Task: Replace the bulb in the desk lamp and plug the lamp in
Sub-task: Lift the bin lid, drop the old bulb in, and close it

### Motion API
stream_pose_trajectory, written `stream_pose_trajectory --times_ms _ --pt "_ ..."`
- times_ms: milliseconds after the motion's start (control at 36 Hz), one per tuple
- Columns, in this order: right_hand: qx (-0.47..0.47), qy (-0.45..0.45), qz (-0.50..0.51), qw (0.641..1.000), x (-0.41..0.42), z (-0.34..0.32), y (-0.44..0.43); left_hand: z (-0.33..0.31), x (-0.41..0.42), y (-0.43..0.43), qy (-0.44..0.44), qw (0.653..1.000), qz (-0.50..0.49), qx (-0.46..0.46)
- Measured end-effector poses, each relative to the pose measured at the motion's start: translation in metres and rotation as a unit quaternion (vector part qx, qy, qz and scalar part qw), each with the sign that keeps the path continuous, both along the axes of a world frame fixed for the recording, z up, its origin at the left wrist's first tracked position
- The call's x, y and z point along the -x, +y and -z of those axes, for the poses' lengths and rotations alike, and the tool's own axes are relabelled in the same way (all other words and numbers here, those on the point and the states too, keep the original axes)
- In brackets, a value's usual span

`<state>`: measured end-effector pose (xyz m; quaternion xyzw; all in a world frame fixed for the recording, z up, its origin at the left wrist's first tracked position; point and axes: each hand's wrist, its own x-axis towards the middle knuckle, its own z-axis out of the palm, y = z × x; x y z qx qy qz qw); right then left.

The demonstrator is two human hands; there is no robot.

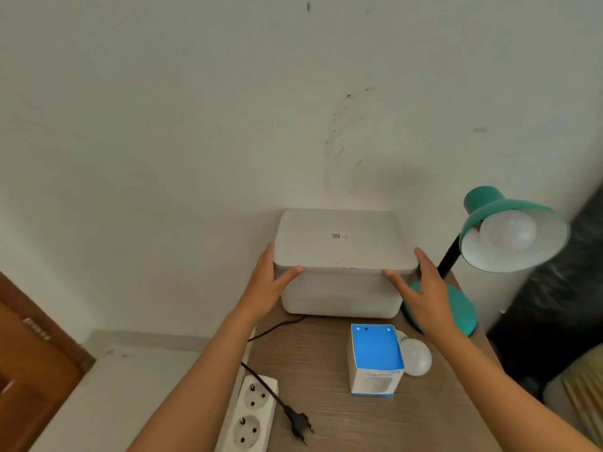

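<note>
A teal desk lamp (pixel 483 203) stands at the table's far right with a white bulb (pixel 509 230) in its shade. Its round base (pixel 463 308) is partly behind my right hand. A loose white bulb (pixel 416 357) lies beside a blue and white bulb box (pixel 375 360). The lamp's black plug (pixel 300 422) lies unplugged on the table next to a white power strip (pixel 253 409). My left hand (pixel 267 285) and my right hand (pixel 421 288) grip the two front corners of the lid of a white box (pixel 342 249) against the wall.
The wooden table (pixel 342 412) is small, with its left edge by the power strip. A white wall (pixel 195 125) rises behind. A brown door (pixel 26 353) is at the lower left and a dark object (pixel 554 305) stands to the right.
</note>
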<state>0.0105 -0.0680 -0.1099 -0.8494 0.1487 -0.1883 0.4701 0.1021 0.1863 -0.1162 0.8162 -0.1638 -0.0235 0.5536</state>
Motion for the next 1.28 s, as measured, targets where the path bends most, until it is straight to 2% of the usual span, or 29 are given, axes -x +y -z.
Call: stream_pose_trajectory --times_ms 222,639,1056,1278 --pt "-0.009 -0.028 0.014 0.999 -0.004 0.009 -0.002 0.008 0.002 -0.007 -0.009 0.995 -0.011 0.098" --pt "-0.077 -0.07 0.022 0.994 -0.007 0.004 0.011 0.011 0.004 -0.015 0.025 0.985 -0.026 0.171" --pt "-0.079 -0.031 -0.007 0.996 -0.013 -0.022 0.005 -0.012 -0.008 -0.014 0.03 0.992 -0.02 0.117" --pt "-0.072 -0.007 -0.02 0.997 -0.016 -0.029 -0.001 -0.015 -0.014 -0.015 0.032 0.989 -0.013 0.14"
